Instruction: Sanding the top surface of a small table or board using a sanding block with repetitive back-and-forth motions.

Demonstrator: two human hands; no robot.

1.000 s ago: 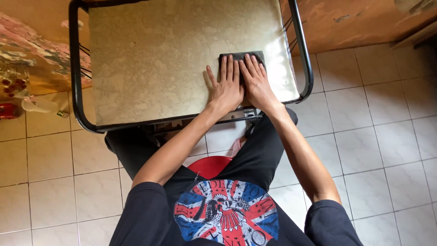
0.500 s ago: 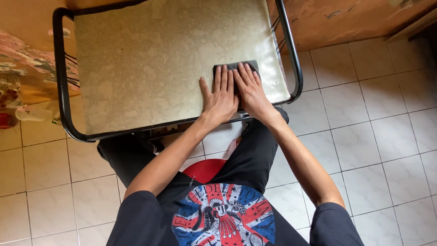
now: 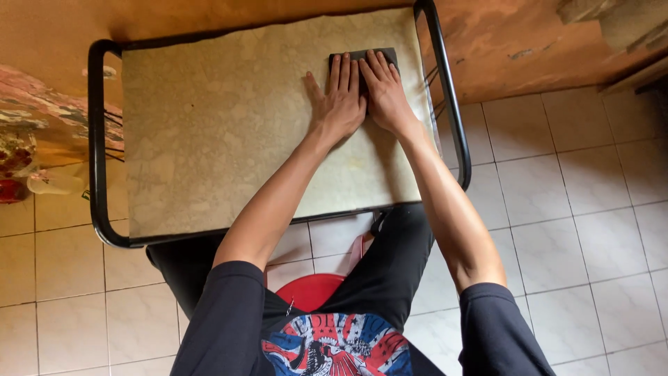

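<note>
My left hand (image 3: 339, 101) and my right hand (image 3: 384, 90) lie flat, side by side, fingers stretched out, pressing on a dark grey cloth (image 3: 362, 55). The cloth lies at the far right of a beige marbled table top (image 3: 223, 132) and shows only past my fingertips. Both arms are stretched forward over the table. The rest of the cloth is hidden under my palms.
A black tube frame (image 3: 97, 146) rims the table on the left and right sides (image 3: 449, 97). I sit on a red stool (image 3: 312, 289) over white floor tiles (image 3: 577, 209). An orange-brown wall (image 3: 529, 42) runs behind, and flowered fabric (image 3: 21, 132) lies at the left.
Both hands have slid the cloth away from me, from near the table's front right edge toward its far right corner, with my arms stretching out.
</note>
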